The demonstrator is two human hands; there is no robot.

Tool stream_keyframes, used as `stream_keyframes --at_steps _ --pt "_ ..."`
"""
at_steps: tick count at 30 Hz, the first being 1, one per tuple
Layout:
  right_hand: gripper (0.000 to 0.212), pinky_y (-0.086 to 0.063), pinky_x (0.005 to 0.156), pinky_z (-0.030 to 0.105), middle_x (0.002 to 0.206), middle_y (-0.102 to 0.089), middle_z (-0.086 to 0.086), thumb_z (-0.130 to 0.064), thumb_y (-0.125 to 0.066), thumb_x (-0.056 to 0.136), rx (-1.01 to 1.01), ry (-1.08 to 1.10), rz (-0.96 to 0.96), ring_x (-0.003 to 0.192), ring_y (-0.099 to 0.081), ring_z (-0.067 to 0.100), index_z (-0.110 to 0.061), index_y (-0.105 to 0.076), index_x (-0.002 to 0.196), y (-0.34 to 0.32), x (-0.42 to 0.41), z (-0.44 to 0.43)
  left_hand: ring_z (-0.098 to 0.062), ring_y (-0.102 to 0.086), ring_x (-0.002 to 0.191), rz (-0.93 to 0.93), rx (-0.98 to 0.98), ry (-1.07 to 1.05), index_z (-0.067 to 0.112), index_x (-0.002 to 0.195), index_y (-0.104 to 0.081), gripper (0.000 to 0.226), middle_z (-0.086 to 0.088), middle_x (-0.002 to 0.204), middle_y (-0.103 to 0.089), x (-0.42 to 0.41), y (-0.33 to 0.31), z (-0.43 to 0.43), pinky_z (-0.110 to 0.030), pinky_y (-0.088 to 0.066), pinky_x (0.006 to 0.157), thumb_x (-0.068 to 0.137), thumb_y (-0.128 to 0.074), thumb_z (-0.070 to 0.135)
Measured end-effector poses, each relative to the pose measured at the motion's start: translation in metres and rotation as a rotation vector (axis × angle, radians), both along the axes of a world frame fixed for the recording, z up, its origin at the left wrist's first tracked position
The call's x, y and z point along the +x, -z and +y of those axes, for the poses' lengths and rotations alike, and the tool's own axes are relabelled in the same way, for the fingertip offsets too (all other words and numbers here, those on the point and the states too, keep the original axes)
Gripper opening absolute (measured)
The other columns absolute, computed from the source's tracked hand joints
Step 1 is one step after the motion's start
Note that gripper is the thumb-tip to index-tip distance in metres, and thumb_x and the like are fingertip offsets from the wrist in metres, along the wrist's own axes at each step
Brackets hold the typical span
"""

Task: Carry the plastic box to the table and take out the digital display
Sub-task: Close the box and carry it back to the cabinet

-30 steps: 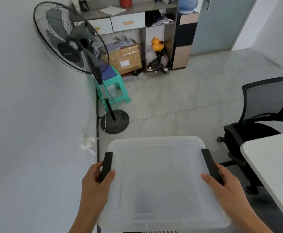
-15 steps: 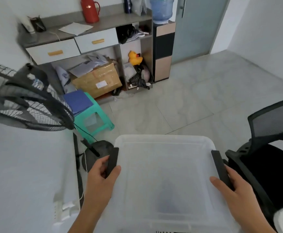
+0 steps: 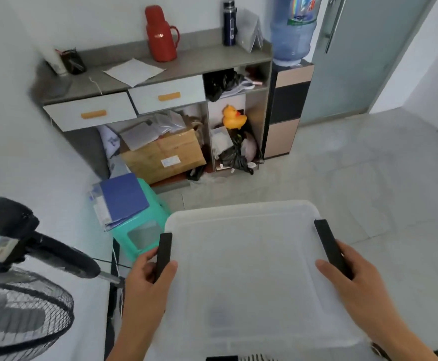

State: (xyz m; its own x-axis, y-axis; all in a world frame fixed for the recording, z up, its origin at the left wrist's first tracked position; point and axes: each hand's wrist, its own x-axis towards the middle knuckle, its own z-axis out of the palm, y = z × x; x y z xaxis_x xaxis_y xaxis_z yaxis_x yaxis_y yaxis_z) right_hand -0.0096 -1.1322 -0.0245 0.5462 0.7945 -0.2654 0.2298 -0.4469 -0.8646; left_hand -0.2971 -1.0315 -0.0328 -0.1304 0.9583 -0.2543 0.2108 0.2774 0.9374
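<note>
I hold a translucent plastic box (image 3: 244, 256) with a closed lid in front of me, above the floor. My left hand (image 3: 147, 280) grips its black left latch (image 3: 163, 254). My right hand (image 3: 356, 282) grips the black right latch (image 3: 330, 246). A dim dark shape shows through the lid near the middle; I cannot tell what it is. The table is out of view.
A standing fan (image 3: 17, 290) is close at my lower left. A green stool (image 3: 139, 227) with a blue folder stands just beyond the box. A grey cabinet (image 3: 160, 100), a cardboard box (image 3: 163, 155), a water dispenser (image 3: 288, 95) and a door (image 3: 363, 53) lie ahead.
The view has risen and moved toward the cabinet with the box in both hands. The fan has slid to the lower left, and the office chair and white table have left the view.
</note>
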Motion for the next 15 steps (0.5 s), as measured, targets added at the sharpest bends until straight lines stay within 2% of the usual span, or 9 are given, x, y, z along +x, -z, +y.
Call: stream_keyframes --at_steps 4,10,12,15 --pt "0.040 -0.045 0.063 0.029 0.089 -0.068 0.001 -0.020 -0.066 0.084 0.005 0.034 0.005 0.079 -0.061 0.022 -0.028 -0.059 0.123 0.013 0.020 0.090 -0.011 -0.061 0.075 0.004 0.004 0.010 0.023 0.110 -0.055 0.030 0.007 0.082 -0.064 0.027 0.011 0.097 -0.022 -0.046 0.060 0.085 -0.064 0.009" --pt "0.043 -0.043 0.065 0.024 0.091 -0.069 -0.009 -0.015 -0.069 0.081 0.048 0.123 0.020 0.082 -0.062 0.008 -0.026 -0.061 0.122 -0.002 0.051 0.221 -0.012 -0.061 0.076 0.057 0.037 0.091 0.015 0.120 -0.056 0.037 0.008 0.081 -0.063 0.062 -0.004 0.249 -0.021 -0.044 0.059 0.084 -0.066 0.013" --pt "0.043 -0.044 0.063 0.028 0.090 -0.070 -0.008 -0.018 -0.070 0.081 0.057 0.125 0.033 0.079 -0.063 0.013 -0.029 -0.060 0.121 -0.008 0.064 0.260 -0.009 -0.059 0.077 0.087 0.047 0.120 0.016 0.122 -0.055 0.038 0.009 0.083 -0.061 0.075 -0.009 0.296 -0.021 -0.043 0.059 0.085 -0.065 0.016" --pt "0.043 -0.045 0.060 0.029 0.088 -0.071 -0.003 -0.021 -0.071 0.080 0.062 0.141 0.046 0.073 -0.064 0.018 -0.034 -0.058 0.119 -0.016 0.085 0.317 -0.012 -0.061 0.083 0.089 0.052 0.155 0.020 0.121 -0.054 0.036 -0.002 0.098 -0.065 0.095 -0.020 0.359 -0.025 -0.047 0.063 0.086 -0.064 0.018"
